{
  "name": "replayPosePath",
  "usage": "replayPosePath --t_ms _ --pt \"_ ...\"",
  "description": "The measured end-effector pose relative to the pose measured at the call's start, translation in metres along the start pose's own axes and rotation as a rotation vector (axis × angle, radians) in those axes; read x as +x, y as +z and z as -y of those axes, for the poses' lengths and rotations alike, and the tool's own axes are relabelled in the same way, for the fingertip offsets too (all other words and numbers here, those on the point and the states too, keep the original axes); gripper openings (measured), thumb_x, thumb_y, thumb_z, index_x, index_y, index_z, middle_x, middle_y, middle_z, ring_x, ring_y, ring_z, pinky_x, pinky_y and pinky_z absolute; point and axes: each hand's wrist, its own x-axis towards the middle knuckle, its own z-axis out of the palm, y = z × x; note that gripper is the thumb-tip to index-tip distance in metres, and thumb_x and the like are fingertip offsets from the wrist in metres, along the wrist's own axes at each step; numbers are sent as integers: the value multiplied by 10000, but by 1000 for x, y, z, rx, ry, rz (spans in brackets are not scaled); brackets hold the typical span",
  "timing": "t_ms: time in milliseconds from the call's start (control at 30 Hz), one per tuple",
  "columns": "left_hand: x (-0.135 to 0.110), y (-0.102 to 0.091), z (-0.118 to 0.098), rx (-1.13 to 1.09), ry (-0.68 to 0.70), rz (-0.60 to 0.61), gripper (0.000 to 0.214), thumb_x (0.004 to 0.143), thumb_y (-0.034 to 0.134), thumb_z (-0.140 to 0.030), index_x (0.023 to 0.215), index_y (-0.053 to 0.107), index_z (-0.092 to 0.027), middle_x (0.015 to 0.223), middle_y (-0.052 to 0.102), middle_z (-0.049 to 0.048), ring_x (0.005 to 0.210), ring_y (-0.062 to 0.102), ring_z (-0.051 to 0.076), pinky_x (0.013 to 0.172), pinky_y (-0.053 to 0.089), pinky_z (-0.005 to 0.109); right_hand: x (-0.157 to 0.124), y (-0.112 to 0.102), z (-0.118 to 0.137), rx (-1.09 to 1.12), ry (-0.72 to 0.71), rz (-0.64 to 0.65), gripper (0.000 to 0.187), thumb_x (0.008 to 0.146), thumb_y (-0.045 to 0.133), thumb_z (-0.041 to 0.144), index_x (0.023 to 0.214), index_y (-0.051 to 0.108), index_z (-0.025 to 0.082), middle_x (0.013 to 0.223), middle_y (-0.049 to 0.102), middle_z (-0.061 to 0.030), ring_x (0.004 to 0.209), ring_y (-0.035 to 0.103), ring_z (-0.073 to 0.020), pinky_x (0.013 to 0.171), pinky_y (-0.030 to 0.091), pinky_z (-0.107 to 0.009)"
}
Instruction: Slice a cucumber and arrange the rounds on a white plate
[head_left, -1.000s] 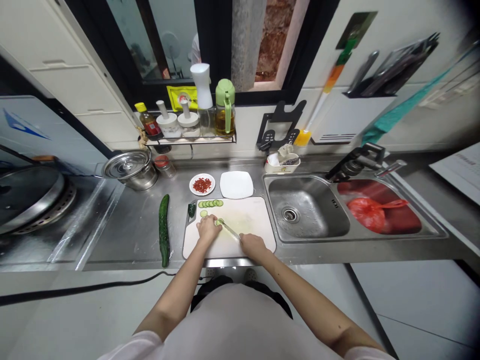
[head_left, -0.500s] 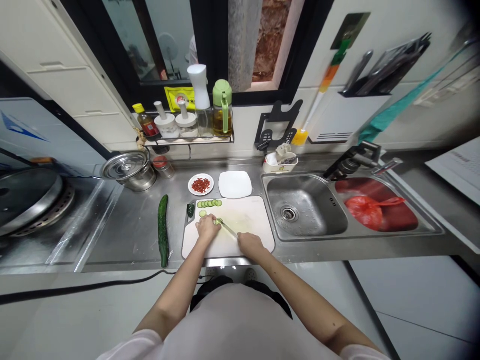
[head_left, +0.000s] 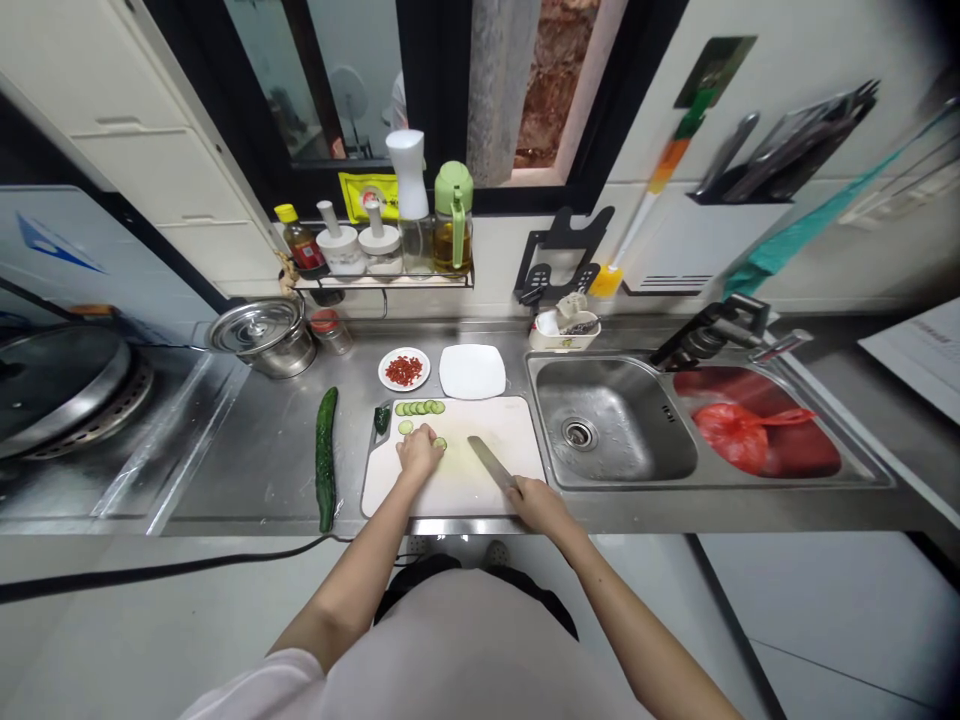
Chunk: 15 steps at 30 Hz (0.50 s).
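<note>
My right hand (head_left: 541,503) grips a kitchen knife (head_left: 491,463) by its handle, the blade pointing up and left over the white cutting board (head_left: 457,490). On the board's left half, the closed fingers of my left hand (head_left: 418,453) are at a small cucumber piece (head_left: 441,443); its cut face shows at the fingertips. Behind that hand lies a row of cucumber slices (head_left: 420,408), with a single slice (head_left: 406,427) just in front of the row. A dark green cucumber end (head_left: 382,420) rests at the board's left corner.
A whole cucumber (head_left: 325,460) lies left of the board. Behind the board are a plate of chopped red pieces (head_left: 405,370) and a white square plate (head_left: 472,371). To the right is a double sink (head_left: 615,425) with a red plastic bag (head_left: 731,437). A lidded pot (head_left: 262,335) stands back left.
My right hand has drawn the knife right, away from the cucumber piece and my left hand. My left hand stays at nearly the same spot. The camera view has shifted slightly.
</note>
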Motion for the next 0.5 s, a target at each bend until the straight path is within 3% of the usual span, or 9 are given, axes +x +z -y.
replayPosePath --t_ms 267,500 --pt "3 -1 10 -134 -35 -40 163 781 568 -217 914 635 -283 920 720 -11 974 633 210 896 360 363 2 2 1 20 -4 -7 347 957 329 340 1092 610 186 1079 676 -116 1013 618 -227 756 403 -276" --pt "18 -11 39 -277 -161 -200 140 816 574 -305 908 663 -249 892 733 9 887 651 191 797 422 293 8 6 1 8 -24 -16 353 961 314 352 1072 608 192 1046 683 -101 991 624 -219 737 395 -268"
